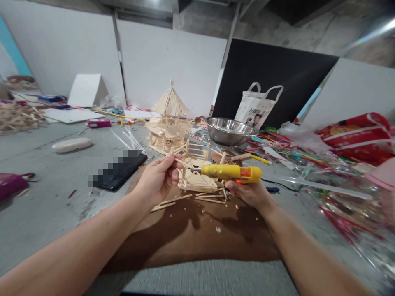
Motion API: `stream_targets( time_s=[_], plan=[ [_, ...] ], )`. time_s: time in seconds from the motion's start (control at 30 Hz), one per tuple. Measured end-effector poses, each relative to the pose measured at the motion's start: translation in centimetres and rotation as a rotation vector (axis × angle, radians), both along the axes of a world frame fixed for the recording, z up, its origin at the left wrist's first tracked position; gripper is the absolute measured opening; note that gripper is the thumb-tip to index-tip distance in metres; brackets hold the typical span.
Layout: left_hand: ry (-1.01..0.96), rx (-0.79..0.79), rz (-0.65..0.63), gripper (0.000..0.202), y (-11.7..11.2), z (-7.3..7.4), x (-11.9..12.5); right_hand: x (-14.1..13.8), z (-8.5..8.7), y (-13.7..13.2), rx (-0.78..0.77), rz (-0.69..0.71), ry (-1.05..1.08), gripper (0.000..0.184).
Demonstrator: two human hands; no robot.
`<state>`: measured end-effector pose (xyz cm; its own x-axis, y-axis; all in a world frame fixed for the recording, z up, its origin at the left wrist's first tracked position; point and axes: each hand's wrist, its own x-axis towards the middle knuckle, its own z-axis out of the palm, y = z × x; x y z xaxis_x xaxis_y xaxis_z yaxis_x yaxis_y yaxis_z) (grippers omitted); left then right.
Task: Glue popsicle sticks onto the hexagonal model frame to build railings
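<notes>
My right hand (251, 192) is wrapped round the handle of a yellow hot glue gun (230, 172), its nozzle pointing left. In a pinch between thumb and fingers, my left hand (162, 174) has a thin wooden stick (182, 162), whose far end lies close to the nozzle; whether they touch I cannot tell. Just behind both hands stands a low structure of glued sticks (199, 187) with railings, partly hidden by the glue gun. Farther back rises a stick pavilion (169, 129) with a pointed roof. Several loose sticks (175, 200) lie in front on a brown sheet (197, 238).
A black phone (121, 170) and a white case (71, 145) lie to the left. Behind on the right are a steel bowl (230, 130) and a white tote bag (256, 107). Plastic scraps and a red bag (358, 137) crowd the right side. A stick pile (18, 117) sits far left.
</notes>
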<state>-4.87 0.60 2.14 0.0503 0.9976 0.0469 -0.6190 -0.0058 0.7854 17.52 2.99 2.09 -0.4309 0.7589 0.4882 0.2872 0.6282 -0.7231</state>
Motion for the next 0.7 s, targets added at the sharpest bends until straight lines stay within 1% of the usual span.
stream_targets(
  time_s=[0.2,0.33,0.47,0.53,0.63,0.7],
  plan=[
    [-0.014,-0.025,-0.002,0.017,-0.2,0.2,0.1,0.3,-0.1,0.2,-0.076,0.013,0.022,0.026],
    [-0.032,-0.017,0.004,0.018,-0.2,0.4,0.0,0.9,0.3,0.6,-0.163,-0.031,0.144,0.030],
    [-0.046,0.006,-0.004,0.017,-0.1,0.4,-0.1,2.2,0.9,1.9,-0.164,-0.168,0.355,0.035],
    [-0.045,0.008,-0.016,0.017,-0.2,0.3,0.0,3.1,1.2,2.8,-0.196,-0.264,0.450,0.033],
    [-0.039,-0.015,-0.038,0.016,-0.4,0.2,0.4,4.5,1.2,4.5,-0.337,-0.404,0.513,0.024],
    [-0.024,-0.027,-0.068,0.015,-0.7,0.1,0.7,5.3,0.7,5.6,-0.470,-0.466,0.456,0.018]
  ],
)
